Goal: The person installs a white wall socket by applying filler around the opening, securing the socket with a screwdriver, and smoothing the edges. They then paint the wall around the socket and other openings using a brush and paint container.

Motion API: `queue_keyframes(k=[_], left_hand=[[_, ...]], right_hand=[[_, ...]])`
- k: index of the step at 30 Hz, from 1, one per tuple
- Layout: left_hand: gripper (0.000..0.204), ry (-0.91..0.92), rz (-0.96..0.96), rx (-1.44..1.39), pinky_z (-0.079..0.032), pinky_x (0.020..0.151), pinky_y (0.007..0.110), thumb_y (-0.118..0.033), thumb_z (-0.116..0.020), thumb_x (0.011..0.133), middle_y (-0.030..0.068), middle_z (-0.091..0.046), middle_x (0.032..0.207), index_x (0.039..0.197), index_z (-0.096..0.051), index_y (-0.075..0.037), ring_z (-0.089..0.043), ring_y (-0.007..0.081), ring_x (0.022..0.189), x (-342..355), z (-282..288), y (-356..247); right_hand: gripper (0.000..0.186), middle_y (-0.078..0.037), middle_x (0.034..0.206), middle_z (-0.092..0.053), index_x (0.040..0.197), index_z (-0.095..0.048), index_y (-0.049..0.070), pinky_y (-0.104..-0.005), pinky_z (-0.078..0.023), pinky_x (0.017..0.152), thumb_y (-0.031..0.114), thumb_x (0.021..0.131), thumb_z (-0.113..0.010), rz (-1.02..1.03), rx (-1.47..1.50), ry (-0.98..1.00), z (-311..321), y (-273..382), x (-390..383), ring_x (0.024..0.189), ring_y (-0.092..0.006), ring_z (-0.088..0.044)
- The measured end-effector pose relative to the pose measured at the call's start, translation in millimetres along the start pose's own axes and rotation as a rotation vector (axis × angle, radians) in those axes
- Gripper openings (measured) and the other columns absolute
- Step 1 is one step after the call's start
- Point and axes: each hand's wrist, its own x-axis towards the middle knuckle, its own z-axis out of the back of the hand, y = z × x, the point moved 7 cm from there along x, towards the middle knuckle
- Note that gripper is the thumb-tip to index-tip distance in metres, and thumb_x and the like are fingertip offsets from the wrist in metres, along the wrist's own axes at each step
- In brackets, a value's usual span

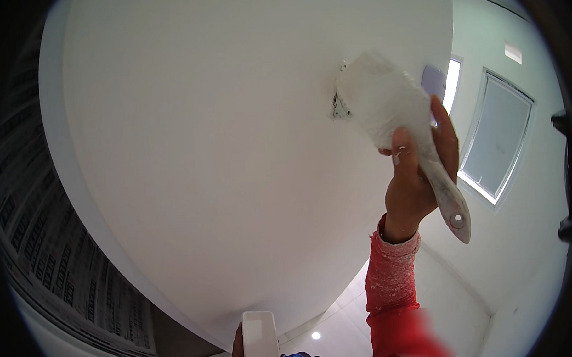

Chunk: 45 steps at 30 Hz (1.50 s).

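Observation:
A wide, flat paintbrush (384,90) coated in white is in my right hand (407,180), gripped near the base of its handle with my fingers wrapped round. Its bristles lie against or just in front of the white wall (203,150), partly covering a rough, dark-edged opening (340,106). Whether the bristles touch the surface I cannot tell. Low in the picture, my left hand (237,345) grips a small white rectangular container (261,337) by its left side. Most of that hand is hidden behind the container.
Just right of the brush is a pale purple plate (433,82) near the wall's edge. Farther right, a framed window (497,133) is set in another wall. Pale floor tiles (454,298) show below. At the left stands a dark printed covering (62,249).

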Motion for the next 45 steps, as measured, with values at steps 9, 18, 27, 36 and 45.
queue_keyframes(k=[9,18,27,36,45], left_hand=[[0.073,-0.009,0.009,-0.041,-0.058,0.077,0.056,-0.068,-0.037,0.098,0.0146,-0.060,0.119,0.142,-0.047,-0.011,-0.068,0.0350,0.096,2.5,-8.8,4.4],[0.074,-0.030,0.020,0.005,-0.057,0.078,0.055,-0.070,-0.037,0.096,0.0127,-0.061,0.116,0.139,-0.051,-0.011,-0.068,0.0340,0.093,4.7,-9.3,3.0],[0.079,-0.052,0.061,-0.077,-0.057,0.079,0.055,-0.074,-0.038,0.094,0.0138,-0.062,0.113,0.138,-0.051,-0.010,-0.067,0.0340,0.096,4.3,-6.5,9.9],[0.079,0.073,0.070,-0.067,-0.057,0.077,0.056,-0.074,-0.038,0.094,0.0157,-0.062,0.117,0.138,-0.051,-0.009,-0.068,0.0363,0.093,13.9,1.4,9.0],[0.075,-0.038,0.005,-0.017,-0.058,0.077,0.057,-0.071,-0.038,0.096,0.0146,-0.062,0.119,0.140,-0.050,-0.012,-0.068,0.0357,0.095,17.5,-11.5,5.7]], right_hand=[[0.056,-0.014,0.103,-0.069,0.141,-0.053,0.002,-0.0304,-0.061,0.067,0.009,0.089,-0.074,0.175,-0.084,0.054,-11.5,-4.3,5.0,0.081,-0.0183,-0.070],[0.060,-0.015,0.110,-0.071,0.139,-0.054,-0.002,-0.0335,-0.060,0.075,0.006,0.083,-0.075,0.174,-0.061,-0.014,7.4,2.6,-2.8,0.086,-0.0223,-0.071],[0.061,-0.015,0.098,-0.071,0.136,-0.058,-0.001,-0.0309,-0.057,0.067,0.006,0.079,-0.078,0.275,-0.219,0.092,-8.7,4.3,-6.3,0.077,-0.0199,-0.070],[0.059,-0.019,0.114,-0.069,0.138,-0.054,-0.004,-0.0346,-0.061,0.076,0.010,0.084,-0.075,0.319,-0.137,0.072,21.3,6.2,-29.6,0.091,-0.0269,-0.072],[0.061,-0.018,0.103,-0.070,0.136,-0.058,-0.002,-0.0321,-0.057,0.068,0.008,0.079,-0.077,0.320,-0.222,0.174,1.0,0.9,-18.5,0.079,-0.0218,-0.070]])
